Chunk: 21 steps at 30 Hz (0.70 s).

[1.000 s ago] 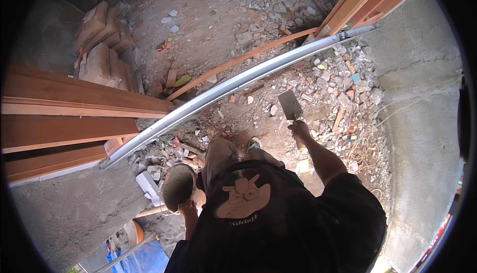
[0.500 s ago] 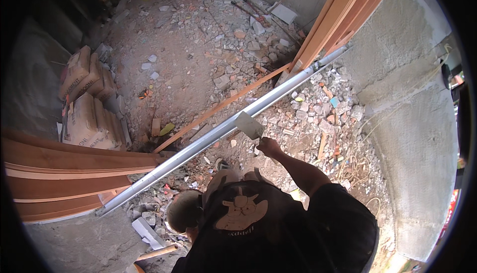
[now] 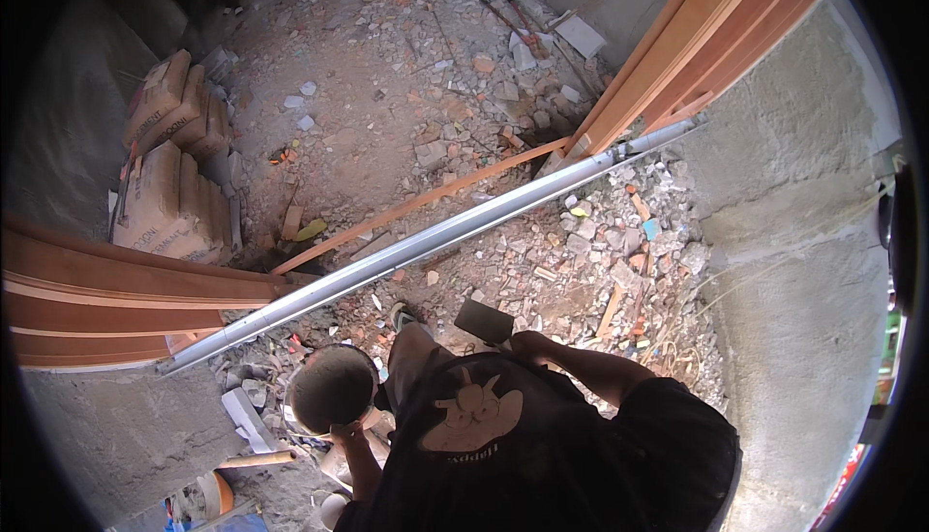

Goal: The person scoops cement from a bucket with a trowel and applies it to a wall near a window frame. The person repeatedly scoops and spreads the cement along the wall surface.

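Here's the right hand (image 3: 530, 346), fist wrapped around the handle of a rectangular plastering trowel (image 3: 484, 321), its dark blade hanging out ahead of the black T-shirt (image 3: 581, 445), above the rubble-strewn ground (image 3: 445, 295). Down on the other side, the left hand (image 3: 346, 429) grips the near rim of a round bucket (image 3: 374, 377), grey mortar (image 3: 332, 389) filling its mouth, beside the person's leg. Trowel and bucket sit well apart. Just left of the bucket lies a pale block (image 3: 248, 419), with a wooden pole (image 3: 256, 458) near it. Ahead, a silver metal rail (image 3: 406, 259) runs diagonally between brown timber frames, and stacked cement bags (image 3: 160, 198) lean beyond, far left.
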Motion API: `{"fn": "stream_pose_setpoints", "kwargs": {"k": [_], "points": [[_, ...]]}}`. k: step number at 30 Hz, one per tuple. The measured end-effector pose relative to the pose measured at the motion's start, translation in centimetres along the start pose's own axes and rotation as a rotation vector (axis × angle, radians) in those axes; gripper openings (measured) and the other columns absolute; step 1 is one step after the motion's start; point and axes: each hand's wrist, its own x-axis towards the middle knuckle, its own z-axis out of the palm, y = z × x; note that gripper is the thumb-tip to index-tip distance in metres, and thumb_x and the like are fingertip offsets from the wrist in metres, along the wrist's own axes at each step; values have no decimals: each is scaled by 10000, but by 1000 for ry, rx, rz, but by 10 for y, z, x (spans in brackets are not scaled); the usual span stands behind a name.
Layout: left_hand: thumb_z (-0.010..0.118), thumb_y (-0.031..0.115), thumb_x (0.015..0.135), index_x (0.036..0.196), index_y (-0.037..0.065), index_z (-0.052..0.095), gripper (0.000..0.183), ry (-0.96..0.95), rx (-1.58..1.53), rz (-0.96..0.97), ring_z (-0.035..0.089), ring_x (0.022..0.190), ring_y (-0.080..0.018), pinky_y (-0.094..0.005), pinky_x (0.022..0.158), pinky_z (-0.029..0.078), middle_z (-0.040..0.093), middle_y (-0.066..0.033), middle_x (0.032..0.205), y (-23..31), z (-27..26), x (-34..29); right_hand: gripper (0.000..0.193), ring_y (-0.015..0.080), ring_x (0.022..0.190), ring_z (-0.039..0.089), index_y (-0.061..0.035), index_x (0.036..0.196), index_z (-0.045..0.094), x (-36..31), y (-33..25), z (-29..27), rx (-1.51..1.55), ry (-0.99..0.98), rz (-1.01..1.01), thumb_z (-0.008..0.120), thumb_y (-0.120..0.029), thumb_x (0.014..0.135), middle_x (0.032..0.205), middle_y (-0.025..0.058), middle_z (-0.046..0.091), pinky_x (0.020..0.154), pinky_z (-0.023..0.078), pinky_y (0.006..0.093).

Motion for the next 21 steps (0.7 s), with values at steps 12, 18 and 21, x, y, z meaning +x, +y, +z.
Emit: {"fn": "stream_pose_setpoints", "kwargs": {"k": [12, 18, 21], "points": [[840, 55, 635, 728, 50, 693, 174, -223, 1319, 899, 652, 685, -256, -397, 652, 529, 697, -114, 753, -95, -20, -43, 249, 321, 929, 664, -17, 861, 702, -37, 53, -57, -1, -32, -41, 676, -262, 822, 894, 164, 668, 794, 512, 435], [625, -134, 735, 734, -38, 508, 151, 4, 235, -91, 581, 788, -199, -337, 741, 565, 544, -108, 800, -91, 18, -53, 255, 242, 621, 668, -2, 944, 601, 16, 19, -136, 219, 357, -10, 685, -175, 777, 771, 144, 630, 578, 534, 366], [623, -125, 746, 738, -33, 526, 133, 124, 108, -230, 602, 808, -226, -359, 783, 569, 561, -123, 811, -67, 21, -60, 279, 200, 619, 654, -7, 982, 571, 65, -26, -213, 338, 492, 100, 683, -162, 779, 741, 111, 632, 570, 529, 359]]}}
